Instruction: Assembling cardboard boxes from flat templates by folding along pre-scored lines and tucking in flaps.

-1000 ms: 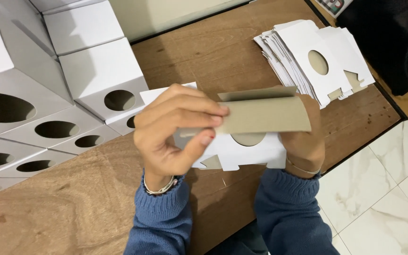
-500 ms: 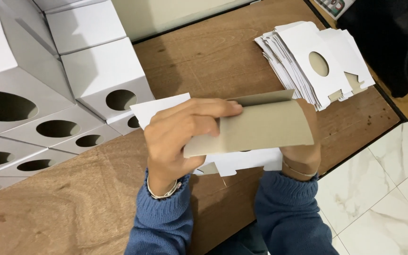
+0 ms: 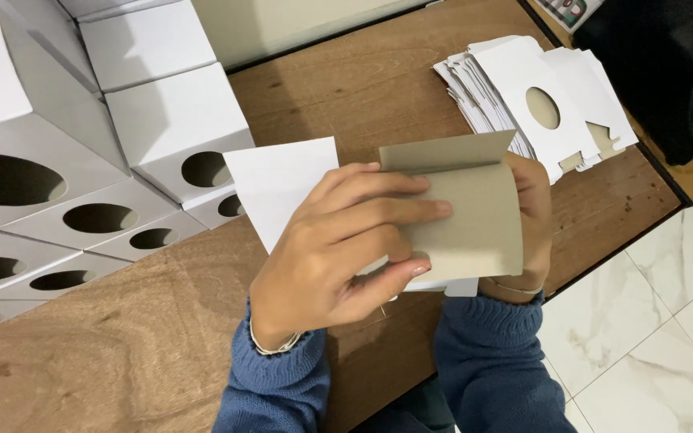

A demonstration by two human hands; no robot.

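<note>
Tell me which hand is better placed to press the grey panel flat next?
Probably the left hand: its fingers already lie across the cardboard blank, while the right hand supports it from behind.

The folded carton blank at mid-frame shows a grey-brown inside and a white outer face. The finished boxes at the upper left are white, as is the stack of flat blanks at the upper right. The table is brown wood grain, the sleeves blue knit, and the floor pale veined marble.
</note>
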